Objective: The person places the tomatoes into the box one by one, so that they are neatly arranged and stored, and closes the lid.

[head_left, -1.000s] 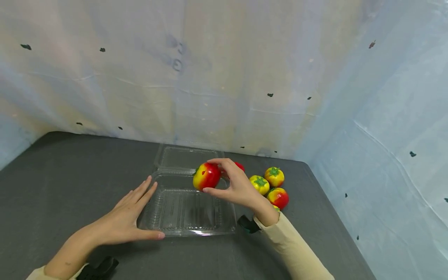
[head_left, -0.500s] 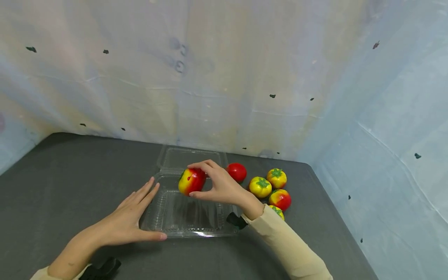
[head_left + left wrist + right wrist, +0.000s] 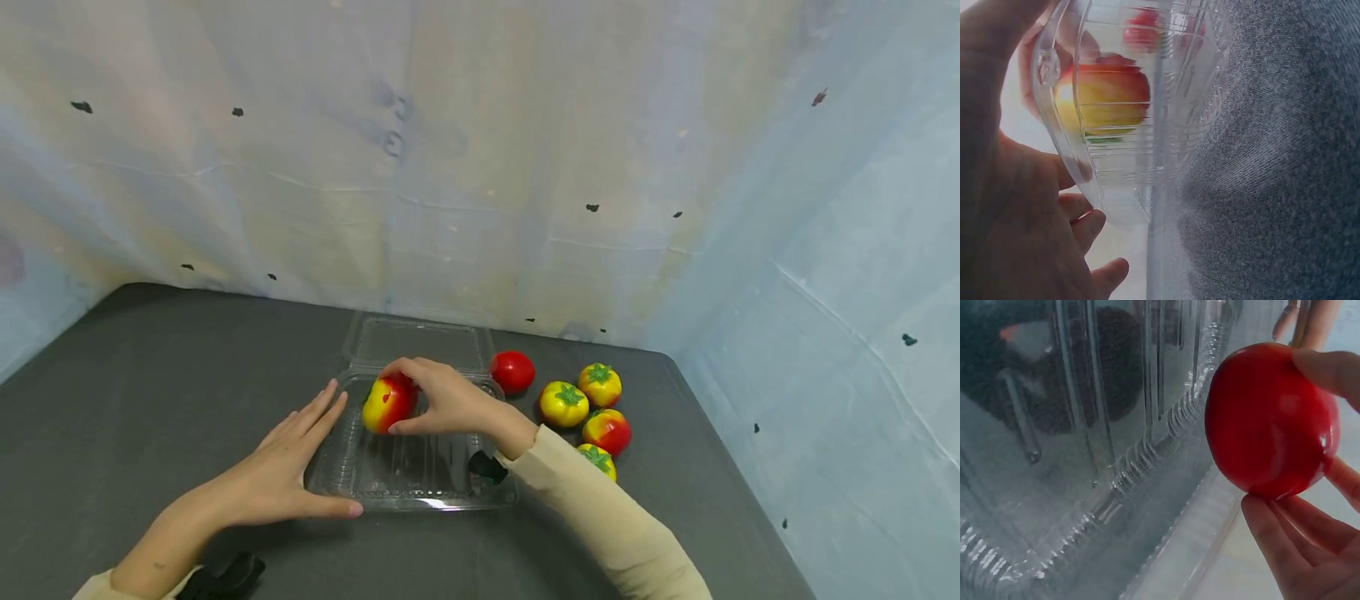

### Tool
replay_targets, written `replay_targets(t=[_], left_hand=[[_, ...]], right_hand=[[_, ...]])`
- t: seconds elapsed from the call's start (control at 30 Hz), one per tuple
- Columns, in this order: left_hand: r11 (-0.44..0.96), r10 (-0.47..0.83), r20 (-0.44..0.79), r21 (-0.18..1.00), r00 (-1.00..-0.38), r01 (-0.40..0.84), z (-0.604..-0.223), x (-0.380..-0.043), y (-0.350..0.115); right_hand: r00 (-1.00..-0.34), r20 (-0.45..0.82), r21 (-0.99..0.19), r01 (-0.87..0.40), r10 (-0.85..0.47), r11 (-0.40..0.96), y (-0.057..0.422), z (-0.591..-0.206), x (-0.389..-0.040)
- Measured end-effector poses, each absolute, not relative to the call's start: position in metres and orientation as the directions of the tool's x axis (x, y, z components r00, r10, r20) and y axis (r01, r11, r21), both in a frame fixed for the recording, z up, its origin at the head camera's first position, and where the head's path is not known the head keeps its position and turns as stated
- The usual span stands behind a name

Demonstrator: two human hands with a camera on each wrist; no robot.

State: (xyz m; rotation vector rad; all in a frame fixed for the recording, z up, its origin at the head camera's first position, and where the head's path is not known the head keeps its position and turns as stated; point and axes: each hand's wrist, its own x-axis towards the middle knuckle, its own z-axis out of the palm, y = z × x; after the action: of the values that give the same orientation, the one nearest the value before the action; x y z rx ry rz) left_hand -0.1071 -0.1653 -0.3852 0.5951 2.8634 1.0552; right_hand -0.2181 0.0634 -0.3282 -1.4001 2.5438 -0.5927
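My right hand (image 3: 450, 404) grips a glossy red-and-yellow fruit (image 3: 389, 403) between thumb and fingers. It is over the left part of a clear plastic clamshell box (image 3: 420, 503), its green leafy top turned left. The right wrist view shows the fruit's smooth red side (image 3: 1272, 422) above the ribbed box floor. My left hand (image 3: 281, 475) is spread along the box's left side, thumb near the front corner. In the left wrist view its fingertips (image 3: 1090, 228) are right at the box rim, and the fruit shows through the clear wall.
The box's lid (image 3: 420, 343) lies folded back behind it. Right of the box are a red fruit (image 3: 512, 372) and several yellow-and-red ones with green leafy tops, such as this one (image 3: 564, 405). Pale sheeting (image 3: 480, 167) hangs behind the dark table (image 3: 225, 350).
My right hand has carried the fruit leftward and lower over the box, uncovering the red fruit behind it. My left hand has stayed at the box's left side.
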Motion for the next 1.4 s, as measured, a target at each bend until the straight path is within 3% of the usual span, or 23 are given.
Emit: replay_targets(t=[0.23, 0.57, 0.7, 1.1, 1.4], left_hand=[[0.684, 0.371, 0.099, 0.643, -0.923, 0.344, -0.385, -0.108, -0.167], [0.656, 0.39, 0.136, 0.653, -0.911, 0.379, -0.386, -0.11, -0.163], [0.644, 0.401, 0.131, 0.663, -0.907, 0.381, -0.39, -0.111, -0.159], [0.647, 0.385, 0.118, 0.672, -0.915, 0.359, -0.389, -0.11, -0.159], [0.685, 0.345, 0.104, 0.651, -0.933, 0.326, -0.388, -0.106, -0.165]], right_hand=[[-0.572, -0.021, -0.383, -0.753, -0.82, 0.535, 0.052, -0.329, -0.214], [-0.554, -0.06, -0.268, -0.792, -0.83, 0.549, 0.049, -0.332, -0.211], [-0.593, -0.084, -0.284, -0.756, -0.801, 0.59, 0.052, -0.333, -0.207], [-0.607, -0.121, -0.338, -0.719, -0.786, 0.607, 0.061, -0.325, -0.204], [-0.647, -0.053, -0.474, -0.654, -0.761, 0.59, 0.089, -0.318, -0.209]])
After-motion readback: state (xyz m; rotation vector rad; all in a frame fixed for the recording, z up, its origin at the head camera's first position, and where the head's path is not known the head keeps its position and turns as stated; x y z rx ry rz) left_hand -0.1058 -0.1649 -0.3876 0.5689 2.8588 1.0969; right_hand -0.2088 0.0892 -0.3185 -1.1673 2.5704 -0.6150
